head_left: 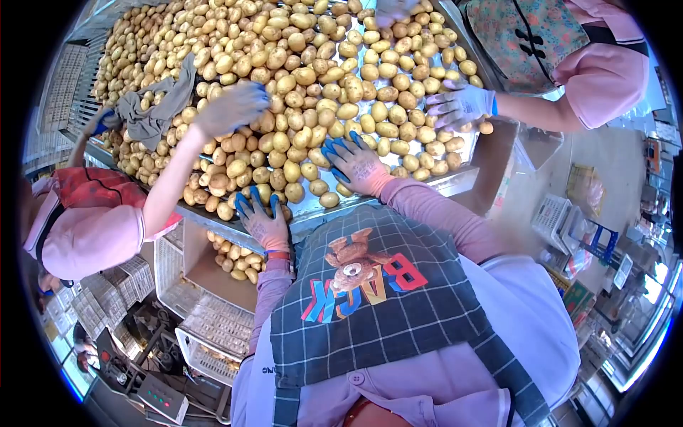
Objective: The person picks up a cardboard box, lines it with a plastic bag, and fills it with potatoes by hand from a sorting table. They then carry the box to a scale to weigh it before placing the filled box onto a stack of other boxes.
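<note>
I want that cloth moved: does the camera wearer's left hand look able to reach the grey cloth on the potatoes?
Probably not directly: the left hand is at the near edge of the potatoes, and a co-worker's forearm crosses between it and the grey cloth.

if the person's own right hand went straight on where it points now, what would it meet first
Most likely the potatoes just ahead of the right hand, up and to the left in the picture; whether it already touches one is unclear.
</note>
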{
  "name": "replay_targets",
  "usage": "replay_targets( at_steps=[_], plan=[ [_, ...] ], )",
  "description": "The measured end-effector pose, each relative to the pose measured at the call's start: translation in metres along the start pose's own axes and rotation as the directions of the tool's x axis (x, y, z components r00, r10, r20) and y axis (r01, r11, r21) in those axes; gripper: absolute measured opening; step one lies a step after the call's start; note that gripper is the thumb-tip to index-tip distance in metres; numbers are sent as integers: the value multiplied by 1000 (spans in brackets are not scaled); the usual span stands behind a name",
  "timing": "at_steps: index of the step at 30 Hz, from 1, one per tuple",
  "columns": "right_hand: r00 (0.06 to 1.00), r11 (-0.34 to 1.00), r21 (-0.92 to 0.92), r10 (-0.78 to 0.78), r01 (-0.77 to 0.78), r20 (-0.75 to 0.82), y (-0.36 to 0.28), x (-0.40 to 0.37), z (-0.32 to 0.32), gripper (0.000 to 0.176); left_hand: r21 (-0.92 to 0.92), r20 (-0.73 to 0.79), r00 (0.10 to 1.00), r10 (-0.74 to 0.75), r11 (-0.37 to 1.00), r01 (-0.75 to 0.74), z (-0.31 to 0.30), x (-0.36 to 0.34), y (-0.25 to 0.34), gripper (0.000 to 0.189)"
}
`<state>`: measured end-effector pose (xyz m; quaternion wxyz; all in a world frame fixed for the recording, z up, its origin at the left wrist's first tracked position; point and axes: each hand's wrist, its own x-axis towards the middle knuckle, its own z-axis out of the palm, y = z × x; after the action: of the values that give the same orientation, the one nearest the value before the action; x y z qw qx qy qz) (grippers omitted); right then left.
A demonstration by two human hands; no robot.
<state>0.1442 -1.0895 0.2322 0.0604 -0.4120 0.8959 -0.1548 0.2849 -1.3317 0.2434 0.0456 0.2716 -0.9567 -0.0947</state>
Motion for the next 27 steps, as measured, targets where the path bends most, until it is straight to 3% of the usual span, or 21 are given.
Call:
replay_targets(
  at_steps=[6, 13, 14, 15, 17, 19, 20, 21, 22, 23, 24, 25, 27],
  plan=[
    [998, 1000, -5, 6, -5, 59, 0, 1, -3, 55, -18, 4, 1000, -24, 1000, 24, 2, 0, -1, 63],
    [996, 991, 132, 18, -6, -88, 6, 10, -19, 50, -34, 34, 998, -48, 998, 49, -8, 2, 6, 62],
    [956, 858, 458, 289, -234, -52, 9, 19, -36, 54, -45, 28, 999, -43, 998, 45, -9, 2, 6, 63],
    [856, 568, 715, 511, -407, 81, 13, 27, -45, 59, -15, 3, 1000, -24, 1000, 24, -9, 1, 5, 62],
    [694, 821, 418, 560, -389, -453, 46, 57, -35, 63, -35, 11, 999, -34, 999, 34, -5, 0, 2, 63],
    [762, 783, 305, 611, -542, -215, 64, 73, -49, 65, -27, 6, 999, -41, 999, 41, -8, -1, 4, 63],
    [799, 830, 159, 558, -535, -223, 70, 75, -50, 63, -31, 8, 999, -43, 999, 43, -6, -1, 3, 63],
    [800, 831, 164, 556, -531, -228, 87, 76, -41, 63, -35, 10, 999, -43, 998, 44, -7, -1, 3, 62],
    [796, 727, 529, 587, -437, -149, 111, 77, -22, 61, -64, 3, 999, -49, 997, 50, -10, -1, 6, 62],
    [807, 499, 813, 587, -298, -64, 123, 79, -14, 59, -64, -6, 999, -48, 997, 48, -12, 0, 5, 62],
    [776, -292, 946, 561, -143, 290, 104, 73, -57, 57, -60, 1, 999, -52, 997, 52, -13, 0, 6, 61],
    [844, -540, 842, 450, -5, 293, 121, 61, -46, 60, -59, 11, 998, -57, 997, 58, -12, 0, 7, 61],
    [914, -631, 750, 395, 199, 90, 98, 50, -72, 62, -55, 4, 999, -52, 997, 52, -12, 1, 8, 61]
  ],
)
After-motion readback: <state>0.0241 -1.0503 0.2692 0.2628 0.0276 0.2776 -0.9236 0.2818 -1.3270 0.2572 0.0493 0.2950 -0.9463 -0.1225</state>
